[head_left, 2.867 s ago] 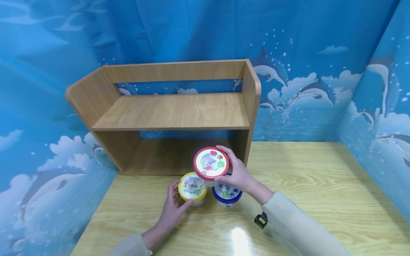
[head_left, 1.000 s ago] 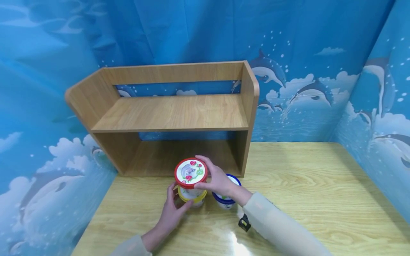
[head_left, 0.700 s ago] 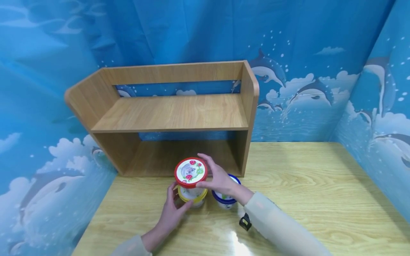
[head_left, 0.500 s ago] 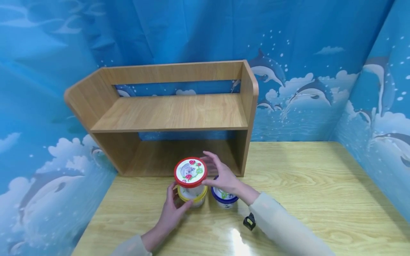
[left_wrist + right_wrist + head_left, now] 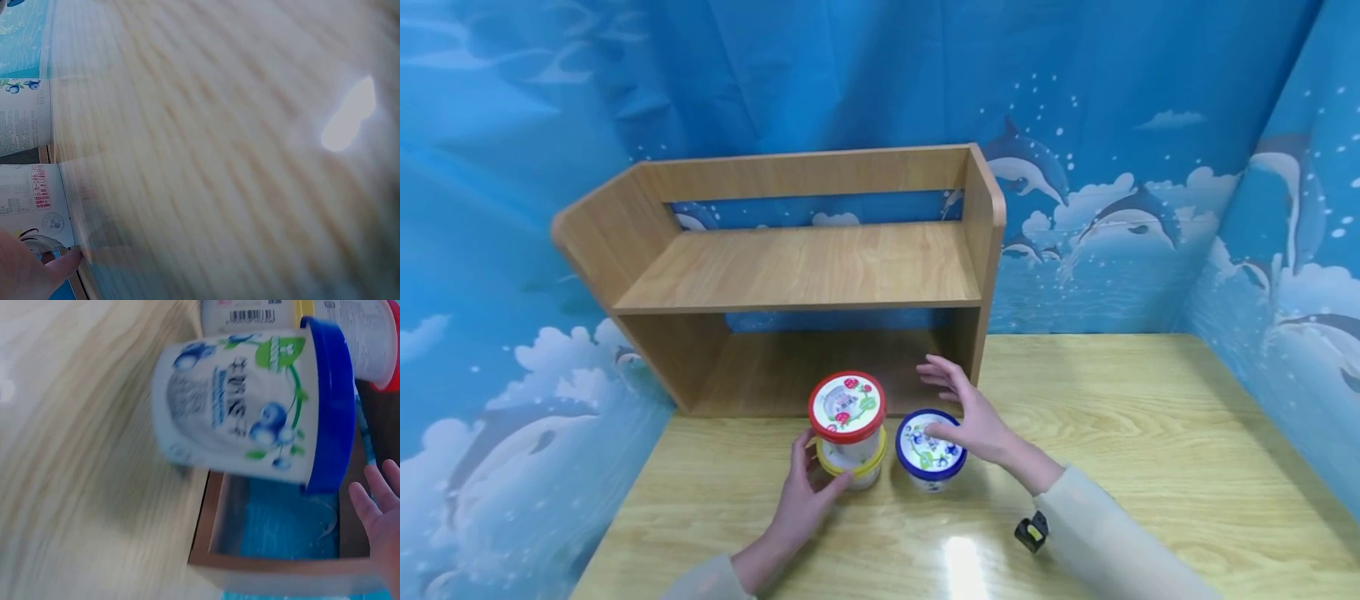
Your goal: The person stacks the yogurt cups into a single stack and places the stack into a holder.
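My left hand (image 5: 796,500) holds the side of a yellow-lidded paper tub (image 5: 867,477) standing on the table; in the left wrist view, my thumb lies against the lower wall. On top of that tub sits a red-lidded tub (image 5: 847,408) with a strawberry print, upright. Just right of the pair stands a blue-lidded tub (image 5: 925,454) with blueberries on it. My right hand (image 5: 981,423) hovers over the right side of the blue lid, fingers spread and holding nothing. In the right wrist view the blue-lidded tub (image 5: 244,412) fills the middle, apart from my fingers.
Behind the tubs stands a two-level wooden shelf (image 5: 805,267), its right side panel close to my right hand. Wood-grain table (image 5: 1112,433) extends to the right. A blue dolphin-print curtain (image 5: 850,75) hangs behind. A black device (image 5: 1032,532) is at my right wrist.
My right hand carried the red-lidded tub left onto the yellow-lidded one, let go, and moved back right over the blue-lidded tub. The left hand stayed in place.
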`<state>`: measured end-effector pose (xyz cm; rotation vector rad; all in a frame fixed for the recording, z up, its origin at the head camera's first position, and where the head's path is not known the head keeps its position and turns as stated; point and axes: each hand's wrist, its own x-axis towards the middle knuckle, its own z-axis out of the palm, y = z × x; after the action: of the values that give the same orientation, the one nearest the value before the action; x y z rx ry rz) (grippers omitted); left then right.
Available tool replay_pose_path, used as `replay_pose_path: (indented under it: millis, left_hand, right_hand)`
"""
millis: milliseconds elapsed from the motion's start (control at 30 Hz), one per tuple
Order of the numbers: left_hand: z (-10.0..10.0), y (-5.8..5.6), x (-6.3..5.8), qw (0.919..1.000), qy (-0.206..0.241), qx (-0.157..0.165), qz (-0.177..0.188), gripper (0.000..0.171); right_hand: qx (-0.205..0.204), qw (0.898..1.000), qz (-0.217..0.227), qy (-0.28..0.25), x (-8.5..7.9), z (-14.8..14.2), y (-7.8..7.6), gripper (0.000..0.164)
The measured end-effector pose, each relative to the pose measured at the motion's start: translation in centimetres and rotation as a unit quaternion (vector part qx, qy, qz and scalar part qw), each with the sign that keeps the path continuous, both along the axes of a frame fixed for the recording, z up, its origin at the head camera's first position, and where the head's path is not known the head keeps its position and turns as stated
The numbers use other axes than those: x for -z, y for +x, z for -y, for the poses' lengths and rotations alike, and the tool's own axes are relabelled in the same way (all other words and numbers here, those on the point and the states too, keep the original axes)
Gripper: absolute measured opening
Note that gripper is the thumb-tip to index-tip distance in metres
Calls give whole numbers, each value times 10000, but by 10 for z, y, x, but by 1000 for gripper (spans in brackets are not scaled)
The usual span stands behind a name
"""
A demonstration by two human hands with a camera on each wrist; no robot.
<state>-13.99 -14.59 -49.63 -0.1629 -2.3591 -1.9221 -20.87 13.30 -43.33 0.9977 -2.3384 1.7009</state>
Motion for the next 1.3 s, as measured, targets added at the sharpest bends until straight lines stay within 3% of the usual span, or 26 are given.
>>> replay_pose_path:
  millis: [167, 333, 667, 1000, 1300]
  left_hand:
    - [0, 0, -1, 10000, 45, 8, 21, 81]
    - [0, 0, 0, 9999, 81, 14, 65, 81]
    - [1, -1, 2, 9999, 80, 9, 89, 81]
    - [0, -1, -1, 9999, 70, 34, 140, 82]
    - [0, 0, -1, 9999, 64, 29, 142, 81]
  right_hand:
    - [127, 9999, -23, 0, 9, -17, 4, 89]
    - [251, 9991, 270, 194, 18, -26, 14, 90]
    - [81, 9974, 361, 611, 35, -37, 28, 95]
    - [95, 9909, 904, 988, 46, -38, 35, 101]
    - [197, 9872, 1069, 1163, 52, -31, 37, 108]
